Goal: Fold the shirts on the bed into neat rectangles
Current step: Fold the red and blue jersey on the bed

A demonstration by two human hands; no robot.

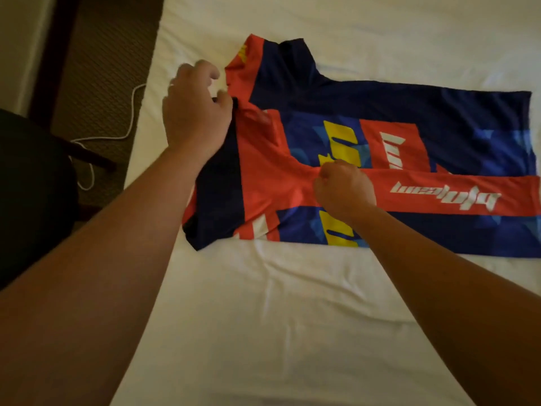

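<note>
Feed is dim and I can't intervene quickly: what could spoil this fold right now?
The right hand pinches the red sleeve mid-jersey; pulling there could bunch the jersey underneath. The left hand grips only the collar edge near the bed's side, so that end may slide crooked.

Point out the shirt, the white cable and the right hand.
shirt (424, 112): head view, navy panel.
white cable (132, 112): head view, on the carpet.
right hand (344, 190): head view, knuckles, pinching red fabric.
</note>
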